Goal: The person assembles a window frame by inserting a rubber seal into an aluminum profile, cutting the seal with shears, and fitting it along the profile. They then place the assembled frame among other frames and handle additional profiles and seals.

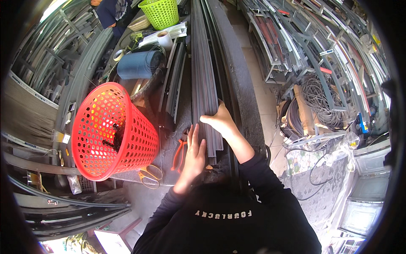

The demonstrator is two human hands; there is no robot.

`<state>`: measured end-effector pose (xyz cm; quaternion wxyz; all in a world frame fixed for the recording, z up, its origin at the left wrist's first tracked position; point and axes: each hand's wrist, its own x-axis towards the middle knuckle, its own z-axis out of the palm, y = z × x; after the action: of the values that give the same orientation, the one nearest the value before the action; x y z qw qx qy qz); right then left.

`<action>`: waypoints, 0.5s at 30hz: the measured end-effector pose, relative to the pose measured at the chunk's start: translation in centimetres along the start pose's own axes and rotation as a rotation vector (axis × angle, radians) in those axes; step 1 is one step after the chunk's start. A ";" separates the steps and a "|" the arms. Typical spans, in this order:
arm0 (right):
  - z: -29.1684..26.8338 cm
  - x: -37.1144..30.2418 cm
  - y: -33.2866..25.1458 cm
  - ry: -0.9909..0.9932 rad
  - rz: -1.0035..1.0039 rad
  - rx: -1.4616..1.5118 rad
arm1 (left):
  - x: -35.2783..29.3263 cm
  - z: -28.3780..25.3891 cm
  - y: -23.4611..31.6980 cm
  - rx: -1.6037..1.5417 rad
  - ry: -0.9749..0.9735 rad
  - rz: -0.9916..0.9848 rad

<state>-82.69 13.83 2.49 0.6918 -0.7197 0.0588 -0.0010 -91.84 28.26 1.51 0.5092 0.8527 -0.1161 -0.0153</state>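
Observation:
A bundle of long grey profile strips (204, 72) lies lengthwise on the dark-covered workbench (245, 95), its near ends slightly uneven. My right hand (220, 120) grips the bundle's right side close to those ends, thumb across the top; its other fingers are partly hidden. Against the left side rests my left hand (196, 151), fingers stretched out flat and holding nothing. Just left of it are red-handled pliers (179, 155). Orange-handled scissors (150, 176) lie at the bench's near edge, beside a tilted red perforated basket (141, 137) with small black pieces (116, 139) inside.
Farther up the bench are a blue roll (135, 65), a white roll (165, 40) and a green basket (160, 12). Racks of long profiles (292, 38) line both sides. Coiled cable (321, 101) sits at right. Another person (112, 15) is at the far left.

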 end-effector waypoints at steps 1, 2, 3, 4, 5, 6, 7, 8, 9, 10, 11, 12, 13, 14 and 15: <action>0.1 -0.1 -0.3 0.026 0.001 -0.012 | 0.1 -0.2 -0.1 -0.070 -0.017 -0.059; 0.2 -0.2 -0.6 0.020 -0.023 -0.054 | -0.1 -0.4 0.0 -0.184 -0.027 -0.052; 0.3 -0.2 -0.9 -0.014 -0.017 -0.097 | -0.1 -0.6 0.1 -0.247 -0.040 -0.073; 0.5 -0.2 -1.2 -0.016 -0.038 -0.122 | -0.2 -0.7 0.3 -0.286 -0.048 -0.088; 0.6 -0.1 -1.5 -0.045 -0.014 -0.176 | -0.2 -0.8 0.5 -0.306 -0.047 -0.099; 0.9 0.0 -1.7 -0.046 -0.016 -0.216 | -0.1 -0.8 0.7 -0.306 -0.040 -0.101; 1.2 0.2 -1.7 -0.049 -0.013 -0.256 | -0.1 -0.8 1.0 -0.301 -0.029 -0.102; 1.4 0.3 -1.5 -0.085 -0.003 -0.265 | 0.0 -0.7 1.2 -0.290 -0.021 -0.100; 1.7 0.5 -1.2 -0.072 0.020 -0.258 | 0.1 -0.7 1.4 -0.273 -0.021 -0.096; 1.8 0.6 -0.8 -0.082 0.029 -0.237 | 0.1 -0.7 1.5 -0.261 -0.024 -0.086; 1.9 0.8 -0.3 -0.093 0.047 -0.217 | 0.2 -0.9 1.5 -0.231 -0.047 -0.075; 2.0 0.9 0.2 -0.075 0.004 -0.207 | 0.2 -1.0 1.4 -0.202 -0.069 -0.062; 2.0 0.9 0.7 -0.058 -0.028 -0.194 | 0.2 -1.2 1.3 -0.176 -0.085 -0.039; 2.1 0.9 1.1 -0.038 -0.061 -0.179 | 0.3 -1.5 1.2 -0.242 -0.103 -0.074; 2.0 0.9 1.4 -0.035 -0.100 -0.193 | 0.4 -1.8 1.0 -0.325 -0.123 -0.120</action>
<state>-81.76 15.69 0.93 0.6193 -0.7849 0.0104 -0.0175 -91.40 29.27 3.26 0.6302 0.7621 -0.0920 -0.1161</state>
